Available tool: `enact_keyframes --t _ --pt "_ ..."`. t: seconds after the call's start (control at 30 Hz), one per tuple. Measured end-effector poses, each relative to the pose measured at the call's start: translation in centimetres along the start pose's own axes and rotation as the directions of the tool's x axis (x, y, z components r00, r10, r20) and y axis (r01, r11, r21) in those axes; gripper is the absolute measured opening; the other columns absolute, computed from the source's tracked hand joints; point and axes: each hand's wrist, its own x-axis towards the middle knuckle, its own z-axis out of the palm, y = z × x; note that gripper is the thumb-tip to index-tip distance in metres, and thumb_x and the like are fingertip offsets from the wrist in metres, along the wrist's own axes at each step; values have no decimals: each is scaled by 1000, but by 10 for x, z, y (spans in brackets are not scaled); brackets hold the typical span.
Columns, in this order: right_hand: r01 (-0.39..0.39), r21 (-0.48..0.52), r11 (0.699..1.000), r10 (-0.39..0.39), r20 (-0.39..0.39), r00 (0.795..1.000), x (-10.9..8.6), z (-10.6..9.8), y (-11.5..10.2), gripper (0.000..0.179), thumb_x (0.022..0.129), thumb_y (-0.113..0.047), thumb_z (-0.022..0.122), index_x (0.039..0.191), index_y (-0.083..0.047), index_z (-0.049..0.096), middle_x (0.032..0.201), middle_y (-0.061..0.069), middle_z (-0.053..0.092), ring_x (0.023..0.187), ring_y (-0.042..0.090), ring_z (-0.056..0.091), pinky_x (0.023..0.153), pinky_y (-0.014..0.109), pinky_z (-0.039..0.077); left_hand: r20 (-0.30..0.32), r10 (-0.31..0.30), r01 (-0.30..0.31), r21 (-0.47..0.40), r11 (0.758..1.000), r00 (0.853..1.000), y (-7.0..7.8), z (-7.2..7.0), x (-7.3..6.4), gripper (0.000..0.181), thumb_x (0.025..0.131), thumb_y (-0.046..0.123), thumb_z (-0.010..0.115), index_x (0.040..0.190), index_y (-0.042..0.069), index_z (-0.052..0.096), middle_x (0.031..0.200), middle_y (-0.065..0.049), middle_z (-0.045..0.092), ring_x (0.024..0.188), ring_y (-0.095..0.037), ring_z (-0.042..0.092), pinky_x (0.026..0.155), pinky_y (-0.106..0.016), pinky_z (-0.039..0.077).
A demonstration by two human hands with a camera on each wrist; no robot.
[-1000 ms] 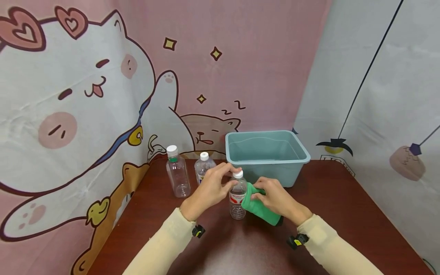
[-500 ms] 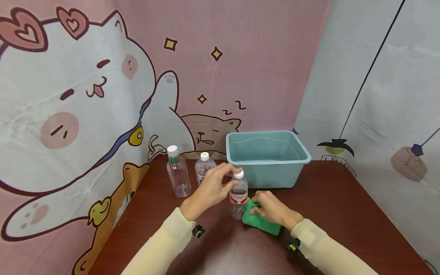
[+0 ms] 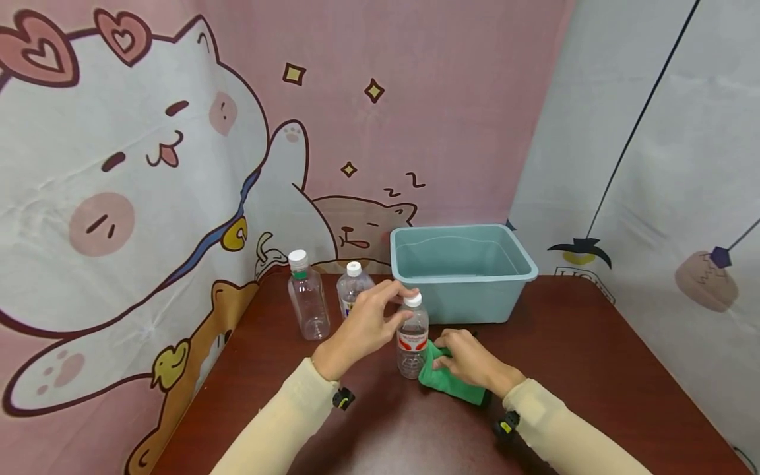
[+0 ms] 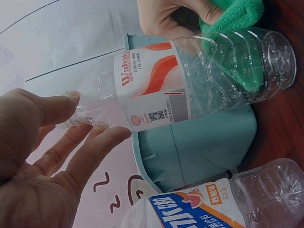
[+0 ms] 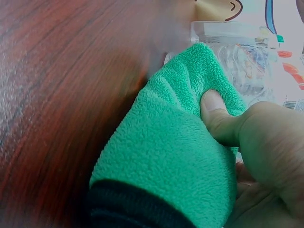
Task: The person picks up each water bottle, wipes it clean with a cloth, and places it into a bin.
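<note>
A clear plastic water bottle (image 3: 412, 359) with a white cap and a red-and-white label (image 4: 152, 85) stands upright on the table. My left hand (image 3: 363, 324) grips it at the top, thumb and fingers around the cap and neck. Low on the bottle's right side, my right hand (image 3: 475, 359) pinches a green towel (image 3: 446, 384), which touches the bottle near its base. The right wrist view shows the thumb pressed on the fuzzy towel (image 5: 161, 137), whose lower end has a black band. The fingers behind the towel are mostly hidden.
Behind the hands stands a light blue plastic bin (image 3: 469, 300). Two more clear bottles are at the left: a taller one (image 3: 310, 307) with a green neck ring, and a labelled one (image 3: 350, 287) partly behind my left hand. The dark red table (image 3: 594, 369) meets printed curtains.
My right hand has moved down with the green towel, from beside the bottle's label to near its base, uncovering the label. The left hand keeps its place on the bottle's top.
</note>
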Motion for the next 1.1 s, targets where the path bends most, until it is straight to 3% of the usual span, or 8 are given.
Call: enact_keyframes --t 0.17,0.4,0.73,1.1 --pt "-10 -2 1000 10 -30 1000 -1 -1 -1 10 99 -17 94 106 -17 87 100 -6 76 89 1 65 77 23 56 -5 1 -1 0 1000 1000 0 0 0 29 103 5 89 129 10 77 133 -7 82 116 -22 82 100 -33 70" --pt "16 -1 1000 -16 -109 994 -3 -9 -5 19 99 -19 94 116 -11 91 108 -4 83 100 12 79 83 31 66 6 -17 17 -8 1000 1000 0 0 -1 30 104 5 88 131 10 77 134 -7 82 117 -21 82 100 -34 71" --pt "3 17 1000 0 -174 985 4 -36 -20 18 101 -17 92 118 -12 90 108 -6 81 97 9 75 80 29 62 16 -29 29 -18 999 999 0 -1 -1 32 104 5 89 133 10 77 135 -9 81 120 -23 82 102 -36 71" --pt "39 8 999 -35 -285 958 12 -58 -36 18 101 -9 91 120 -9 89 109 0 82 96 13 75 81 31 62 13 -19 19 -12 1000 1000 0 -1 -1 33 103 5 89 133 9 76 134 -9 82 119 -23 83 103 -35 71"
